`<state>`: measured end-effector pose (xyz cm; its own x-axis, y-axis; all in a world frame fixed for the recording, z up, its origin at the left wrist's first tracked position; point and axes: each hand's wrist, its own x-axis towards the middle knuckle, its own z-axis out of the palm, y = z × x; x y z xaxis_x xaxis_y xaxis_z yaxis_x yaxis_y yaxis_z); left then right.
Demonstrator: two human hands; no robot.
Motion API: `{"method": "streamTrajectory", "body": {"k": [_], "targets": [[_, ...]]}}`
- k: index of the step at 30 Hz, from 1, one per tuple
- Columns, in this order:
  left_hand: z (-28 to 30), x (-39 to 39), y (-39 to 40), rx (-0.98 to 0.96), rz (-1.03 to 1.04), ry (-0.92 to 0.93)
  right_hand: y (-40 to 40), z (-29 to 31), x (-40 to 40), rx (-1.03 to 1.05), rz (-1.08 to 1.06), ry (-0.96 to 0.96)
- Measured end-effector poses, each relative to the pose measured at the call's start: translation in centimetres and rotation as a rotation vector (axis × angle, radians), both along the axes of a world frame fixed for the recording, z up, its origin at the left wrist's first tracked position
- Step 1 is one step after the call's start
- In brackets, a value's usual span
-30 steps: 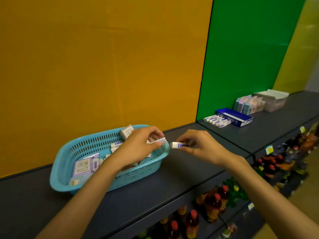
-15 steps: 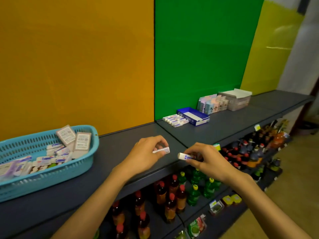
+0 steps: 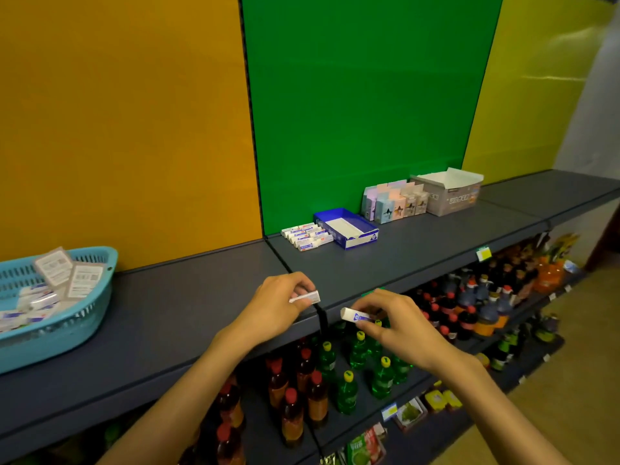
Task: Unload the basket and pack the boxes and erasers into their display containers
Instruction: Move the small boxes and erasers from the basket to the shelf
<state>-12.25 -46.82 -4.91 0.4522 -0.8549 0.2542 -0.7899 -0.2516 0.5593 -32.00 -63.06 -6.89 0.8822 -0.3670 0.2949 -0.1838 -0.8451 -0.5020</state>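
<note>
My left hand [image 3: 278,305] pinches a white eraser [image 3: 307,297] above the dark shelf's front edge. Just to its right, my right hand [image 3: 399,325] pinches another white eraser with a blue label [image 3: 354,315]. The blue basket [image 3: 67,330] sits at the far left and still holds several erasers and small boxes [image 3: 68,273]. Further back on the shelf stands the blue display box [image 3: 347,228], with a row of erasers [image 3: 307,236] lying beside it on its left. Pastel boxes [image 3: 392,203] stand next to a grey display carton [image 3: 448,193].
The dark shelf [image 3: 201,297] runs from left to right in front of orange, green and yellow back panels. Lower shelves below the hands hold several drink bottles [image 3: 349,370] and snack packets.
Both hands left the basket with an eraser each and travelled right along the shelf. The view has swung right, so the basket now sits at the left edge.
</note>
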Motion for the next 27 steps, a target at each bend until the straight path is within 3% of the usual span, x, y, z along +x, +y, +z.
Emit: {"method": "streamTrajectory", "body": {"k": [11,20,27], "targets": [[-2.3,6.2,-9.0,0.010,0.156,0.029,-9.8,1.0,8.2,-0.212,0.071,0.166],[-2.7,10.9,-15.1,0.027,0.324,-0.109,-15.9,3.2,18.0,-0.474,0.169,0.051],[-4.1,11.9,-18.7,0.116,0.415,-0.158,-18.7,2.7,23.0,-0.680,0.237,0.160]]}}
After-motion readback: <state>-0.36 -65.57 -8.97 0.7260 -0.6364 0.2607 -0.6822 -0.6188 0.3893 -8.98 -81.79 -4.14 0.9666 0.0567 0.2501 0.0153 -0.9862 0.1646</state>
